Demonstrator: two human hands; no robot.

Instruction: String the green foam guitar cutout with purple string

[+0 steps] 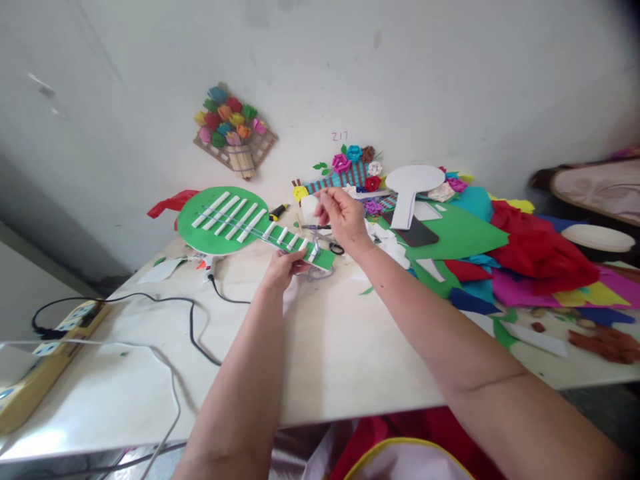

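Note:
A green paddle-shaped card (220, 220) with several white paper strips glued across it is held above the white table (325, 353). My left hand (283, 267) grips its handle end from below, fingers closed on it. My right hand (343, 217) is raised just right of the handle, fingers pinched on something thin that I cannot make out, close to a small white cup (309, 210). A thin thread seems to run along the card's length.
Coloured paper sheets (525, 260) pile up on the right with a white paddle cutout (413, 183) and paper flowers (350, 163). A black cable (195, 327) and a power strip (65, 320) lie left. A flower basket craft (233, 130) hangs on the wall.

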